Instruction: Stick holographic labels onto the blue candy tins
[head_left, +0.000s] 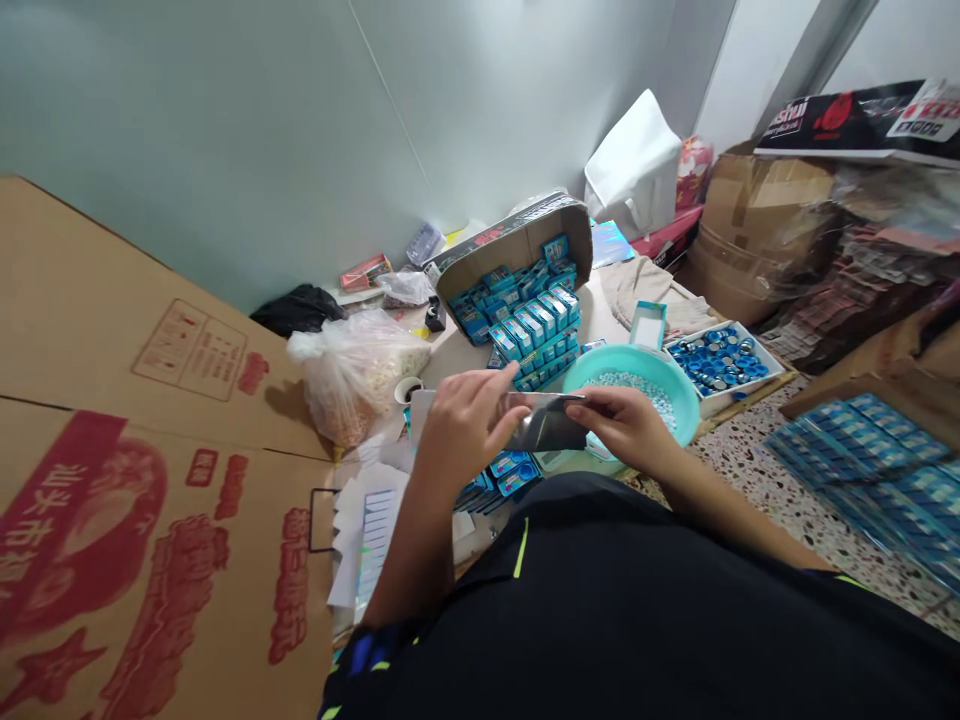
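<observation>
A thin, shiny grey sheet (553, 428) is held up in front of my body, seen nearly edge-on. My left hand (466, 425) grips its left part, fingers over the far side and thumb on the near side. At the right end, my right hand (626, 425) pinches the edge between thumb and fingers. Just beyond the sheet stand stacked rows of small blue boxes (534, 335). Below it lie more blue packs (516, 475), partly covered by my hands and body. A turquoise basin (681, 385) of small pale pieces sits behind my right hand.
A white tray (769, 365) holds blue and silver round pieces. An open carton (517, 232) with blue boxes leans at the back. Left are a bulging plastic bag (360, 365), a cup (407, 388) and large cardboard (187, 480). Wrapped blue packs (862, 470) lie on the floor at right.
</observation>
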